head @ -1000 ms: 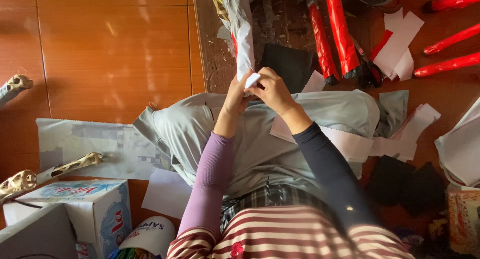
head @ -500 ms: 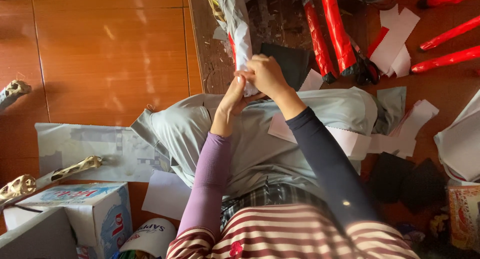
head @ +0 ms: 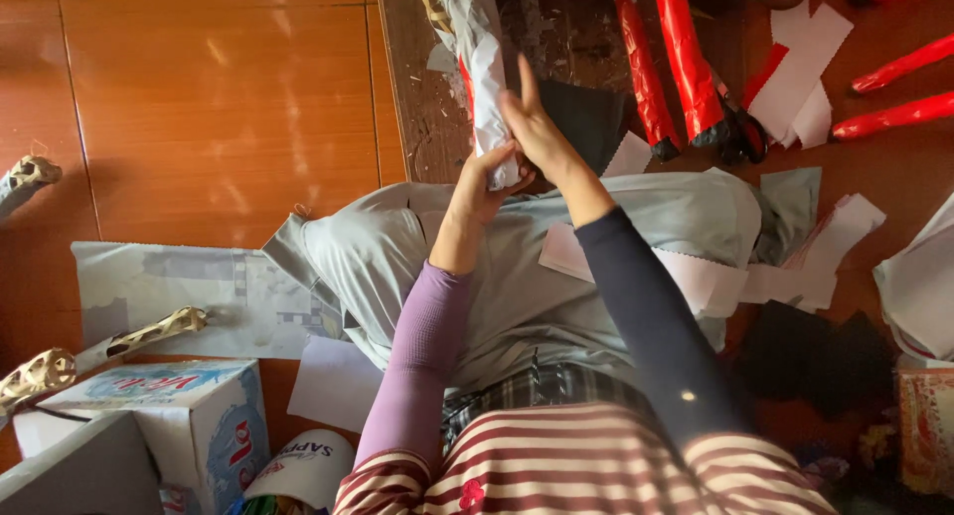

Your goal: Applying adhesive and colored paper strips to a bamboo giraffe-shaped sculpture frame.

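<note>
Red foil-wrapped sticks (head: 676, 63) and white paper strips (head: 810, 63) across the floor's far edge, cardboard box (head: 164, 426) near corner.

The silver-wrapped roll (head: 484, 68) runs out past the top edge, its lower end covered by the left hand (head: 481, 182); the right hand (head: 534, 128) masks part of the black sheet (head: 586, 118) behind it. Two red rolls (head: 668, 58) are cropped at the top, others (head: 894, 73) by the right edge. The box (head: 149, 426) and gold-patterned sticks (head: 60, 361) are cut off at the lower left
</note>
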